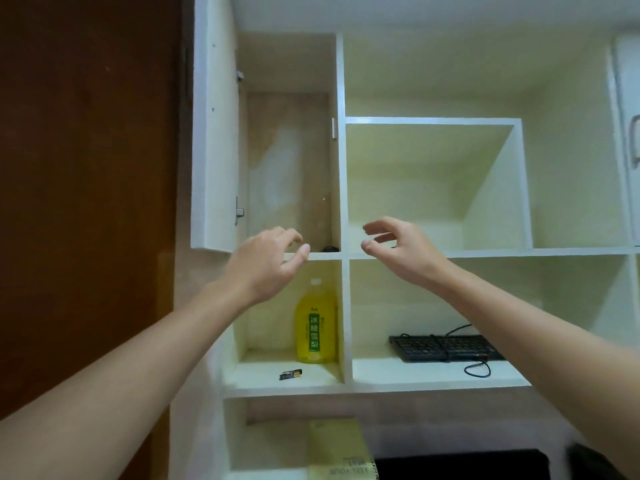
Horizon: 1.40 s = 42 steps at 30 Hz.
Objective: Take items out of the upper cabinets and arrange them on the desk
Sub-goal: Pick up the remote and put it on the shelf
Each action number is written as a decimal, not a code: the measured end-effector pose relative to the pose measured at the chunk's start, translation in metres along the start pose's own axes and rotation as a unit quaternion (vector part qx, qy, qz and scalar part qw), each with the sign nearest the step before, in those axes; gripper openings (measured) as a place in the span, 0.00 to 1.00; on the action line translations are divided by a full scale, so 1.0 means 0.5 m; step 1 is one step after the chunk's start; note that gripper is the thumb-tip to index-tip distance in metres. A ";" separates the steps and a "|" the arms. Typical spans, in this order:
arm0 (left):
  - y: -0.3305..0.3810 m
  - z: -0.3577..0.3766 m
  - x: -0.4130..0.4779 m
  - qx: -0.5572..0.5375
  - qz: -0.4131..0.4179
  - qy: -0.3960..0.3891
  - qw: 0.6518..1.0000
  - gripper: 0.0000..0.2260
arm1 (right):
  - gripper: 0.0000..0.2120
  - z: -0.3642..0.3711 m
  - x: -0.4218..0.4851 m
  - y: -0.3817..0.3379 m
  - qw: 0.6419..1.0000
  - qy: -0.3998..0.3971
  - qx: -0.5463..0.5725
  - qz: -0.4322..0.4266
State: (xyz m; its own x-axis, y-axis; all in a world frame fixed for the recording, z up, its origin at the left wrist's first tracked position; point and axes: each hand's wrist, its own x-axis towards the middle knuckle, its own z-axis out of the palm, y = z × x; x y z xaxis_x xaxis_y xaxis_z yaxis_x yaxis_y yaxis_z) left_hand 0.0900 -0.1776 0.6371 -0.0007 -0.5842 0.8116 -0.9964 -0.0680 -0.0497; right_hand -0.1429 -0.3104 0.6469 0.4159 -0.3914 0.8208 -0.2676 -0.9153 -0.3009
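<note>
- Now at open upper cabinet (287,150), door (213,133) swung left.
- Left hand (270,261): at shelf edge, fingers loosely curled, holding nothing.
- Right hand (398,247): likewise loosely curled, empty.
- Small dark object (330,249) on cabinet floor, between the two.
- Below: yellow bottle (316,323) upright, battery (291,374) lying near; keyboard (446,348) in next compartment.

I've got the white shelf unit (341,188) in view. In the upper cubby at eleven o'clock, a small dark object (329,249) sits at the front lip; I can't make it out. In the cubby below stands a yellow bottle (316,323), with a battery (291,374) lying at its seven o'clock. A black keyboard (446,348) lies on the shelf at the bottle's three o'clock.
</note>
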 end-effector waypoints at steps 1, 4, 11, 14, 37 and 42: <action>-0.010 0.015 -0.003 0.003 -0.009 -0.008 1.000 0.22 | 0.19 0.003 -0.003 0.010 1.000 -0.003 -0.004 0.002; -0.041 0.052 -0.016 0.022 -0.034 -0.015 0.999 0.26 | 0.19 0.019 -0.011 0.035 1.000 -0.017 -0.019 0.006; -0.069 0.084 -0.009 -0.009 -0.035 -0.021 0.999 0.28 | 0.17 0.084 -0.002 0.055 0.998 -0.057 -0.029 -0.011; -0.085 0.087 -0.012 -0.031 -0.034 -0.018 0.999 0.25 | 0.17 0.107 0.015 0.055 0.997 -0.061 -0.030 -0.026; -0.109 0.112 -0.013 -0.095 0.006 0.021 0.995 0.21 | 0.17 0.187 0.127 0.039 0.998 -0.028 -0.013 -0.052; -0.104 0.125 0.029 -0.085 0.023 0.048 0.995 0.17 | 0.14 0.167 0.097 0.055 0.997 -0.027 -0.045 -0.062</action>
State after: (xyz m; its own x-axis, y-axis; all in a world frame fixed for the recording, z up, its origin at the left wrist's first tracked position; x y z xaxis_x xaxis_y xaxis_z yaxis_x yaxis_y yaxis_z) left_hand 0.1471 -0.2331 0.6149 -0.0462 -0.5037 0.8626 -0.9951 0.0988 0.0044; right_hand -0.0574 -0.3626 0.6380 0.4956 -0.2822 0.8214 -0.2870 -0.9458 -0.1518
